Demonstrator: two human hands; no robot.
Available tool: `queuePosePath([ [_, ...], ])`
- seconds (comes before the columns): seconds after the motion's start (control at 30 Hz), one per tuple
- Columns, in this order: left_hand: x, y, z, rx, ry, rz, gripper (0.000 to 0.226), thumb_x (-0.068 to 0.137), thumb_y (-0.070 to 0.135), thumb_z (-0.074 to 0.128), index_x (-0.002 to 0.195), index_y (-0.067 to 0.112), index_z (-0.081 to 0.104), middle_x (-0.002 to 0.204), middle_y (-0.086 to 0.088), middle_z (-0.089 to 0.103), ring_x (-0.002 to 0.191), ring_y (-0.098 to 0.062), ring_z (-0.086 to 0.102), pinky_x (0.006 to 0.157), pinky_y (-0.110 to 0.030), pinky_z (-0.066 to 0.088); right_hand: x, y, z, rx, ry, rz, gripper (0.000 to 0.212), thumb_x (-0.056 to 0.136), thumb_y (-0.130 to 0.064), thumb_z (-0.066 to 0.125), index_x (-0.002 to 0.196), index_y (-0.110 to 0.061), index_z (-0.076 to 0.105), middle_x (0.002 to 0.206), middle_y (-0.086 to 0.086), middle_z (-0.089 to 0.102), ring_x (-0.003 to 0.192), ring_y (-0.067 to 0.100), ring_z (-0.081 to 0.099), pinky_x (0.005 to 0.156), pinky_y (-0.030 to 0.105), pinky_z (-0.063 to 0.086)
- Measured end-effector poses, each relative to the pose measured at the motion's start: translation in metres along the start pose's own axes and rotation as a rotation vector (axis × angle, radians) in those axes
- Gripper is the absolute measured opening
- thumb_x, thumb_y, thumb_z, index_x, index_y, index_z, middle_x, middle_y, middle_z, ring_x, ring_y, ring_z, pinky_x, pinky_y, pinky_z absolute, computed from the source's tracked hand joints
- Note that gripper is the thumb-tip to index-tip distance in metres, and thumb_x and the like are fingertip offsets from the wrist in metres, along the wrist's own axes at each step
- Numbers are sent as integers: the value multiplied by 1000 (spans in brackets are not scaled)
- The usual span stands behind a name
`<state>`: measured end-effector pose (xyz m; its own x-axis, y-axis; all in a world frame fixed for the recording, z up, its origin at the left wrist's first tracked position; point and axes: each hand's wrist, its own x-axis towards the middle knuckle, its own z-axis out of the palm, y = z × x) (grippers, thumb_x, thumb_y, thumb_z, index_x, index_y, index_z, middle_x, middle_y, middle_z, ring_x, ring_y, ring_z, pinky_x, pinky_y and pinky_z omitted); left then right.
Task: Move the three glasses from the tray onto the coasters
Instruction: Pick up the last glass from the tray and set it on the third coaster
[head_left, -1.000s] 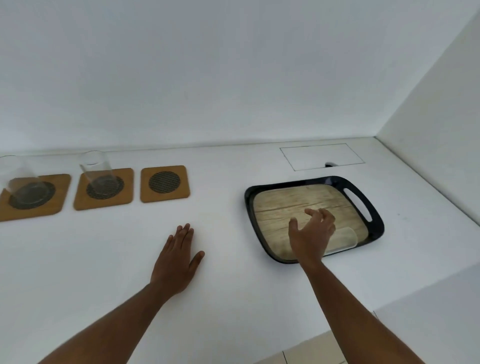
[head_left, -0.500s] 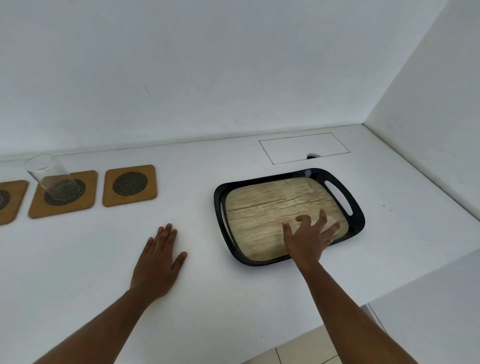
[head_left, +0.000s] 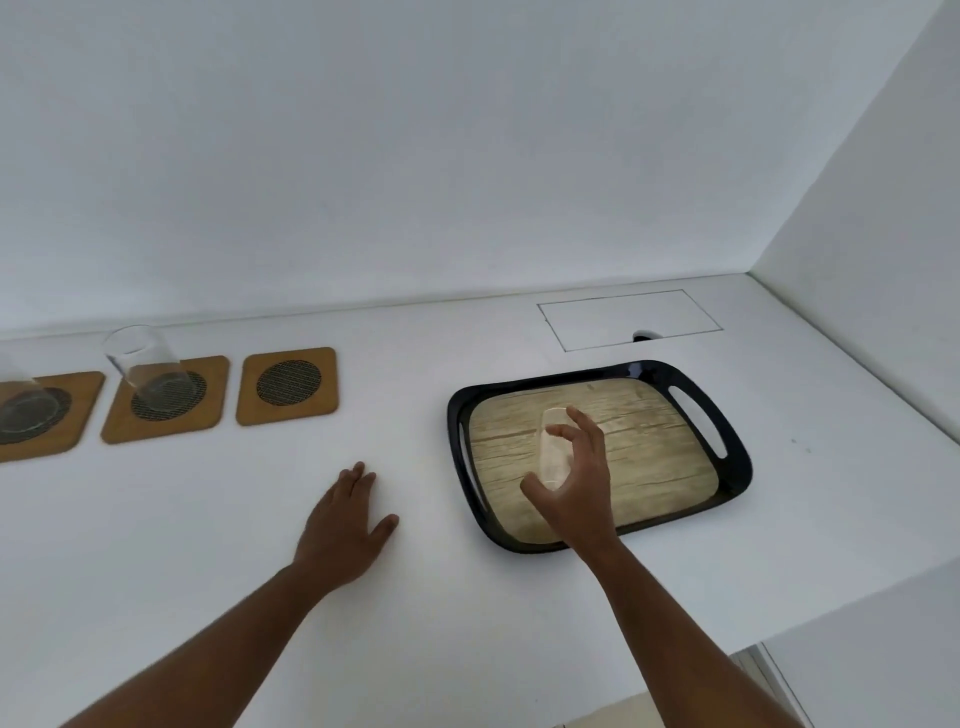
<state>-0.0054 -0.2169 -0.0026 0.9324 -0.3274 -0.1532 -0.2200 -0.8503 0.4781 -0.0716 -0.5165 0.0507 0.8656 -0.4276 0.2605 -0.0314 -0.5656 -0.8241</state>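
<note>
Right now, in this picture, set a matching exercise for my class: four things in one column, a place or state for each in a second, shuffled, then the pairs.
Things
1. right hand
2. left hand
3. right coaster
4. middle coaster

States
A. bears a glass
B. bare
C. flat on the counter
D. holds a glass over the tray

Pairs: 1-D, 2-C, 3-B, 4-A

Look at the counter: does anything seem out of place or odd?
Nothing is spilled or broken. Two glasses stand on coasters; the third coaster is bare. The last glass is in the right hand over the tray, tilted rather than upright.
</note>
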Motion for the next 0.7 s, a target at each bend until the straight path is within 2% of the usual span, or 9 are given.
queuePosePath([
  [0.07, 0, 22, -12, -243, 34, -75, 68, 97, 42, 62, 152, 11, 37, 159, -9, 39, 146, -25, 37, 120, -37, 30, -7, -17, 15, 143, -30, -10, 79, 68, -17, 80, 139, -31, 49, 152, -3, 45, 146, 17, 44, 114, 55, 49],
  [0.13, -2, 44, -25, -500, 56, -126, 60, 96, 40, 65, 145, 13, 47, 146, -6, 54, 136, -21, 49, 111, -33, 39, -13, -33, 33, 225, -95, -18, 92, 70, -14, 80, 152, -23, 40, 154, -7, 43, 149, 13, 42, 116, 55, 48],
  [0.3, -18, 66, -63, -1012, -193, -206, 58, 91, 57, 62, 135, 19, 54, 123, 1, 71, 108, -14, 71, 93, -32, 57, -29, -67, 80, 258, -257, -102, 105, 75, -18, 87, 161, -10, 27, 165, 1, 37, 156, 13, 34, 125, 49, 38],
  [0.4, -28, 53, -82, -1106, -239, -229, 64, 84, 63, 67, 130, 19, 57, 121, -1, 72, 105, -16, 73, 85, -30, 61, -41, -88, 107, 315, -350, -148, 106, 78, -13, 86, 163, -10, 23, 171, -1, 29, 160, 15, 28, 127, 49, 37],
  [0.6, -38, 6, -98, -1184, -134, -341, 71, 80, 46, 82, 134, 8, 55, 119, -10, 74, 102, -25, 75, 97, -48, 59, -49, -118, 150, 280, -500, -262, 110, 78, -21, 87, 165, -18, 20, 173, -9, 26, 160, 13, 30, 128, 43, 35],
  [0.7, -39, -15, -101, -1185, -60, -369, 72, 77, 47, 83, 130, 7, 55, 121, -12, 70, 101, -24, 75, 93, -48, 61, -42, -119, 163, 156, -579, -345, 111, 82, -48, 86, 166, -25, 17, 175, -14, 21, 161, 7, 23, 129, 29, 28],
])
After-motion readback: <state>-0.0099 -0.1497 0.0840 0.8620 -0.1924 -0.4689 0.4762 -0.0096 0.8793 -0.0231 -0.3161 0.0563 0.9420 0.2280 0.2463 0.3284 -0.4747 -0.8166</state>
